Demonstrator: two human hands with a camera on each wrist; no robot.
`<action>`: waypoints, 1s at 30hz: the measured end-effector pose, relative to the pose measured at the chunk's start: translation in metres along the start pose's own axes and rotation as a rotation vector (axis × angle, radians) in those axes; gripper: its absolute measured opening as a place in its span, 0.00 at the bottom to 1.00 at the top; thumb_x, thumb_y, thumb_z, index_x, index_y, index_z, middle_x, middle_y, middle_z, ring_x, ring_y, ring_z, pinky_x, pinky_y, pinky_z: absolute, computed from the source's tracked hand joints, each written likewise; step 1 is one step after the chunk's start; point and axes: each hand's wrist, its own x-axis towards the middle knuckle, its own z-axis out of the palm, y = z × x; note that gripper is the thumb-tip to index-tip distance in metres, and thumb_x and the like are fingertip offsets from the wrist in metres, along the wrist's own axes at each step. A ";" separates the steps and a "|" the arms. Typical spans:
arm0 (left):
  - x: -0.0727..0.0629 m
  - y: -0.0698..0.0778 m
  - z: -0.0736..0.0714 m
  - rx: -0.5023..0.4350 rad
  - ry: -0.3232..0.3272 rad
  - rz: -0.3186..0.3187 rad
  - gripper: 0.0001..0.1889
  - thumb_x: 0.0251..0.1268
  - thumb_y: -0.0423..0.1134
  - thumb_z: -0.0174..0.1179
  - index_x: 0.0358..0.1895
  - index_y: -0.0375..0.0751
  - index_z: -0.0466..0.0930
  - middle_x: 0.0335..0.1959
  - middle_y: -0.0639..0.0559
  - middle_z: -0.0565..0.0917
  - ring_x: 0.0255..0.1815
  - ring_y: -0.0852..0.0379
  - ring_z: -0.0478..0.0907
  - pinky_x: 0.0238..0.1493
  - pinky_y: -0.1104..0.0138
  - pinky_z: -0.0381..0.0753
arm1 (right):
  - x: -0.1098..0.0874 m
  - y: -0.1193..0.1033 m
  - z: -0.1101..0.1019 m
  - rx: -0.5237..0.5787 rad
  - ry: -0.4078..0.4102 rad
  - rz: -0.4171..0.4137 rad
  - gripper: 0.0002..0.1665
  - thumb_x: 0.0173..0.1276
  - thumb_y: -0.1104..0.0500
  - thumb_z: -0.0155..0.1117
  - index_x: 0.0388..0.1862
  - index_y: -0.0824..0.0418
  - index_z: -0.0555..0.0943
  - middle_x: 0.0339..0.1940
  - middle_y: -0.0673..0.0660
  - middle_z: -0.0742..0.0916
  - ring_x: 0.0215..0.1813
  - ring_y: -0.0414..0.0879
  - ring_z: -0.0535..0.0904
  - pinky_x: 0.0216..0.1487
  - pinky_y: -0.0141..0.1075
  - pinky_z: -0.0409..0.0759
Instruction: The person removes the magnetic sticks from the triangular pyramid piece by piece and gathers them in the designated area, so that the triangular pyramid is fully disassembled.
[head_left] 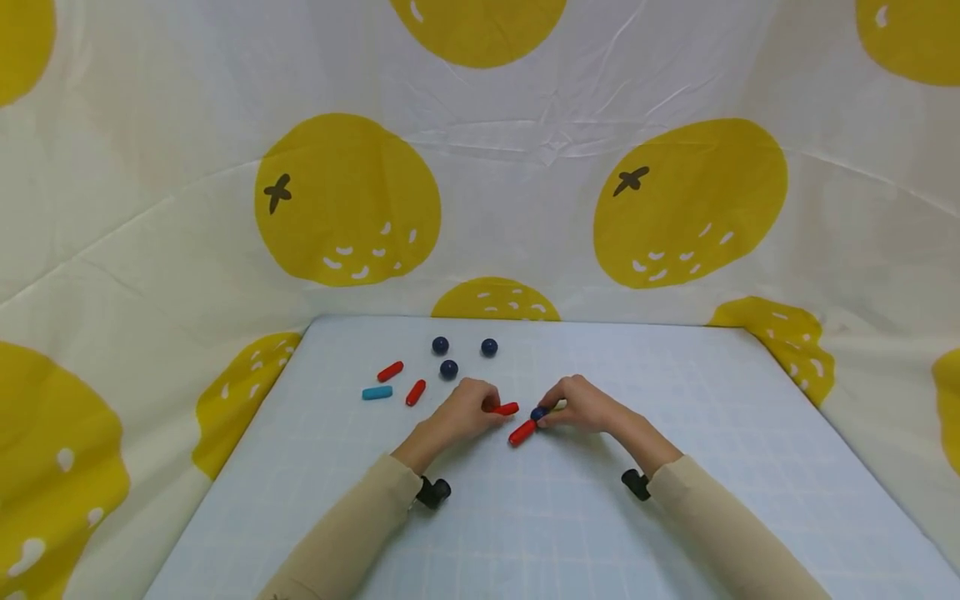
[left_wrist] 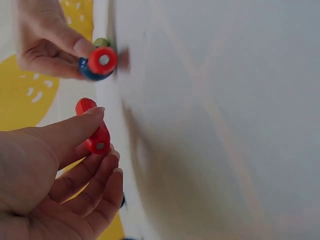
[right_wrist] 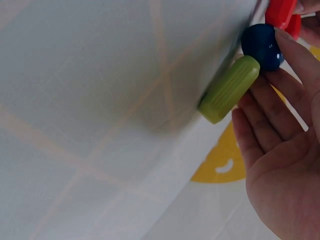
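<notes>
My left hand pinches a red magnetic rod between thumb and fingers; a grey metal dot shows on the rod's end. Opposite it, my right hand pinches a dark blue ball. From that ball a second red rod points toward the wearer, its end also dotted grey. A green rod sticks out of the ball on the other side, beneath the right palm. The left hand's rod is near the ball, to its left in the head view.
Left of the hands lie two loose red rods and a light blue rod. Several dark blue balls sit farther back on the pale table. A fabric backdrop with yellow fruit prints surrounds the table's back and sides.
</notes>
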 end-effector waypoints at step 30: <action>-0.092 -0.117 -0.085 0.033 0.038 -0.210 0.12 0.63 0.34 0.72 0.49 0.39 0.86 0.40 0.51 0.82 0.43 0.51 0.75 0.45 0.61 0.81 | 0.003 -0.001 -0.001 0.005 -0.008 0.039 0.11 0.63 0.55 0.78 0.43 0.57 0.92 0.40 0.49 0.91 0.50 0.46 0.82 0.58 0.50 0.77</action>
